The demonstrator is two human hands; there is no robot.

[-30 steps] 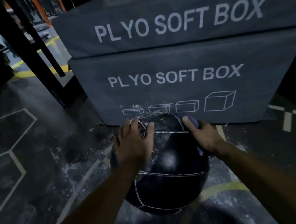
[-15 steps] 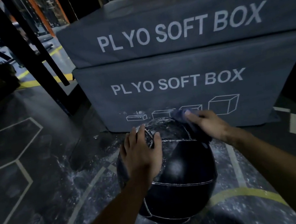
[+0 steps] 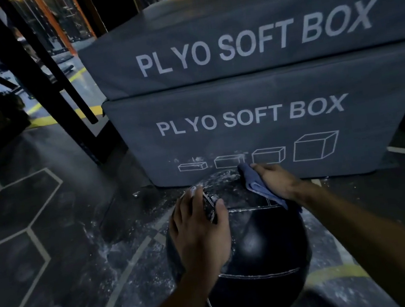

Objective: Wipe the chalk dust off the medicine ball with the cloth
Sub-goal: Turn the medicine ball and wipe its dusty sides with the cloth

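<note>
Dim gym floor, plyo boxes

Looking at a gym. Showing it: two stacked grey pads lettered "PLYO SOFT BOX", black steel rack posts, a dark rubber floor carrying painted hexagon lines and scattered chalk dust.
</note>
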